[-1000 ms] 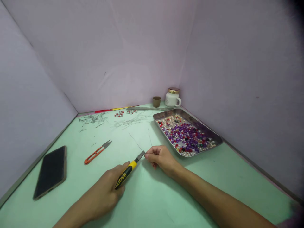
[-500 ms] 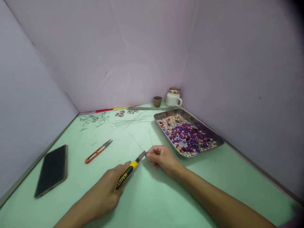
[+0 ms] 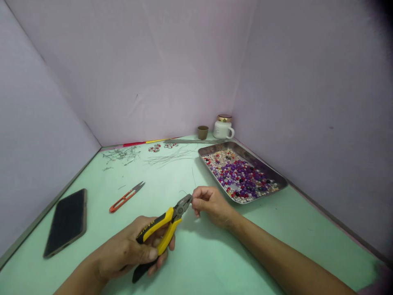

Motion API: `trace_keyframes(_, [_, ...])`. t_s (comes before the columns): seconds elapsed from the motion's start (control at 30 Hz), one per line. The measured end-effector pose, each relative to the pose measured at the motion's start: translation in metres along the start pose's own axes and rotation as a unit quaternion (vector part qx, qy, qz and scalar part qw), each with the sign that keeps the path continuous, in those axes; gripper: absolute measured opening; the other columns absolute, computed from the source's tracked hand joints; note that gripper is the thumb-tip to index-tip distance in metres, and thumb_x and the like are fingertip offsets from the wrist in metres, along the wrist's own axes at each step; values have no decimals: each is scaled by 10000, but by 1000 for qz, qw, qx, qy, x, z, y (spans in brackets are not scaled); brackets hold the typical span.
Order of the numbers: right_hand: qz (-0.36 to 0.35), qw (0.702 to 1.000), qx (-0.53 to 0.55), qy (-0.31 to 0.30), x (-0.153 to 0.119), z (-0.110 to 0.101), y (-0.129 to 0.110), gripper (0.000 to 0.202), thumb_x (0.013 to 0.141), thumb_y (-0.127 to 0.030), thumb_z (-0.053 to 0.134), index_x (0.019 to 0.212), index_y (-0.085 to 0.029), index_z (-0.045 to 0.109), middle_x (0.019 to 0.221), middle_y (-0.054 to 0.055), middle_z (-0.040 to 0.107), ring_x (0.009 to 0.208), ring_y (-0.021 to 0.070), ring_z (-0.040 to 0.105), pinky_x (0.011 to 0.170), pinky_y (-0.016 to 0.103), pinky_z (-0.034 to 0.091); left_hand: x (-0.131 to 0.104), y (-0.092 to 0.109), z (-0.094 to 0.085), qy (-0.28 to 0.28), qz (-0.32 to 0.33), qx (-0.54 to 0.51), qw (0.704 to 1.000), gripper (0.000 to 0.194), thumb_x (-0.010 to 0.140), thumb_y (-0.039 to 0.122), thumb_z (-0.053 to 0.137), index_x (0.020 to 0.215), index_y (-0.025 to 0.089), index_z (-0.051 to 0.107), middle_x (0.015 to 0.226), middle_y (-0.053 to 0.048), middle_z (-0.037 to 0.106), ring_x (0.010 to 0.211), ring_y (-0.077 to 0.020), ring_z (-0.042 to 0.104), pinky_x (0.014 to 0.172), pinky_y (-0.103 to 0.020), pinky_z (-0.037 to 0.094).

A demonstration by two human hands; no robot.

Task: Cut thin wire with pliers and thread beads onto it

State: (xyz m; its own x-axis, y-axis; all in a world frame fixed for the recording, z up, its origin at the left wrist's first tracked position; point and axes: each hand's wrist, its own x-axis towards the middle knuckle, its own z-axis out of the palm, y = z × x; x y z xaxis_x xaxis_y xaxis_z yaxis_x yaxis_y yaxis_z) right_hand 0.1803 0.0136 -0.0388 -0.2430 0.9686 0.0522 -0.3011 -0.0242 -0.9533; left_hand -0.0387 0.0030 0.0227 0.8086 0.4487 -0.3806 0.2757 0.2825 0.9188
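My left hand (image 3: 125,248) is wrapped around yellow-and-black pliers (image 3: 179,210), whose handles are slightly spread. The plier jaws point up and right, and their tip meets the fingertips of my right hand (image 3: 213,207). That right hand is closed in a pinch on a thin wire; most of what lies between the fingers is hidden. A short, curved wire end (image 3: 183,191) shows just above the jaws. Another thin wire (image 3: 193,177) rises above my right fingers, and I cannot tell whether it is held or lies on the table.
Right of my hands is a metal tray (image 3: 211,177) of mixed beads. Orange thread snips (image 3: 124,200) and a phone (image 3: 66,223) lie left. Farther back are wire scraps (image 3: 121,153), loose wires (image 3: 170,156), beaded pieces (image 3: 154,148), a brown cup (image 3: 203,132) and a lidded white mug (image 3: 222,129).
My left hand has turned the pliers over, so both handles and the jaw face now show. The long wire end by the jaws now appears short and curved. My right hand has barely moved.
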Motion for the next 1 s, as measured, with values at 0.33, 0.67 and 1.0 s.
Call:
trace_keyframes(0.33, [57, 993, -95, 35, 1, 4, -5, 248, 594, -374, 624, 601, -127, 598, 431, -49, 447, 373, 59, 374, 370, 199, 338, 4, 15, 18, 187, -10, 320, 929, 236, 713, 172, 420, 919, 186, 534, 829, -18, 538, 781, -167, 475, 739, -258, 388])
trace_keyframes(0.67, [63, 983, -152, 79, 2, 6, 0, 177, 615, -313, 594, 596, -137, 600, 419, -46, 432, 369, 69, 371, 374, 206, 292, 7, -2, 13, 227, 0, 386, 894, 529, 675, 86, 391, 1191, 200, 415, 1055, -78, 503, 978, -231, 466, 884, -335, 324])
trace_keyframes(1.0, [41, 972, -197, 119, 1, 11, -8, 155, 629, -274, 569, 563, -134, 584, 378, -48, 426, 350, 66, 362, 365, 197, 270, 5, 3, 11, 137, -47, 133, 981, 297, 657, 211, 485, 949, 155, 476, 791, -17, 536, 625, -116, 452, 551, -235, 355])
